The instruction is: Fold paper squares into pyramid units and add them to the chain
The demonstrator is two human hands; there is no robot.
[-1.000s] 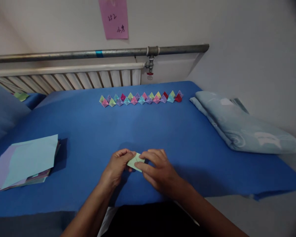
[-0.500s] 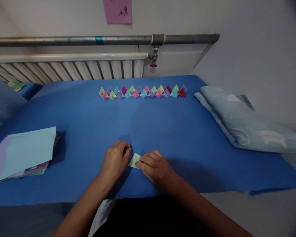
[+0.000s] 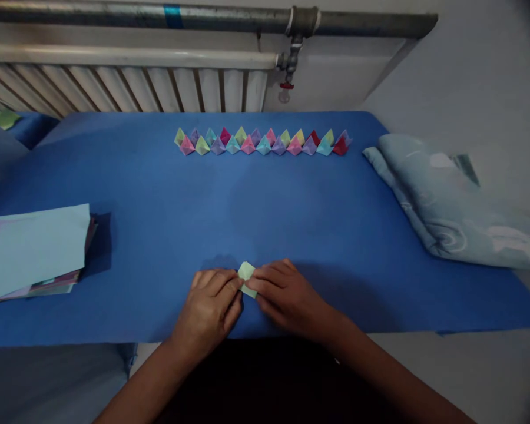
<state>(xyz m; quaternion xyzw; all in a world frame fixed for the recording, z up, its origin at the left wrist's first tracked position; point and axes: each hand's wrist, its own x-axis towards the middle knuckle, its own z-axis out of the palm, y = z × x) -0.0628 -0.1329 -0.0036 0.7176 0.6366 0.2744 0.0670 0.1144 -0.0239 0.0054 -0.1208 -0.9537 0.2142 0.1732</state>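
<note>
A small light green folded paper (image 3: 247, 272) lies near the front edge of the blue surface, between my two hands. My left hand (image 3: 212, 303) pinches its left side with closed fingers. From the right, my right hand (image 3: 287, 294) grips the other side, its fingers pressed together on the paper. The fingertips cover part of the folds. Farther back, two staggered rows of small folded paper pieces (image 3: 248, 144) stand in pink, green, purple, blue, yellow and red.
A stack of coloured paper sheets (image 3: 39, 250) lies at the left on the blue cloth (image 3: 168, 206). A folded pale blue-green fabric (image 3: 459, 218) rests at the right. Behind stand a radiator (image 3: 159, 88) and a metal pipe (image 3: 229, 19) with a valve.
My left hand has moved right and now holds the green paper, which has a different, squarer outline. The view has tilted down and closer, so the pink wall note is out of sight.
</note>
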